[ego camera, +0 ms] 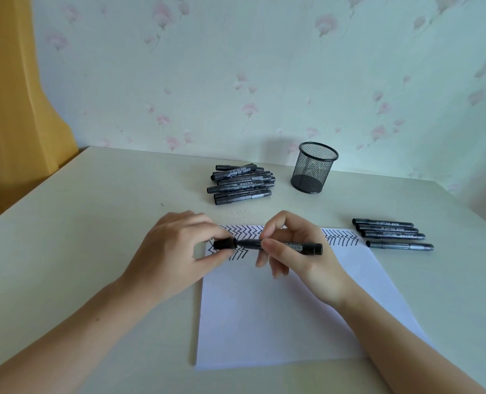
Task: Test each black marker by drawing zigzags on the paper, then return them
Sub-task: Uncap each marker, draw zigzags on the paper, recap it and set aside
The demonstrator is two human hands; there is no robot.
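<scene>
While the bench [94,251] lies bare left of the paper [278,314], the left hand [173,251] pinches the cap [224,244] and the right hand [301,251] grips the marker [307,247] above the zigzags [341,238]; its label is unreadable.

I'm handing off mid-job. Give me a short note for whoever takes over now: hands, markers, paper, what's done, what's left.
Left hand pinches the black cap. Right hand holds the black marker barrel level over the white paper sheet; cap sits at the tip, whether going on or coming off I cannot tell.
Done: zigzag rows along the paper's top edge; four markers in a row right of the paper.
Left, probably: the pile of black markers behind the paper. The black mesh pen cup looks empty.
</scene>
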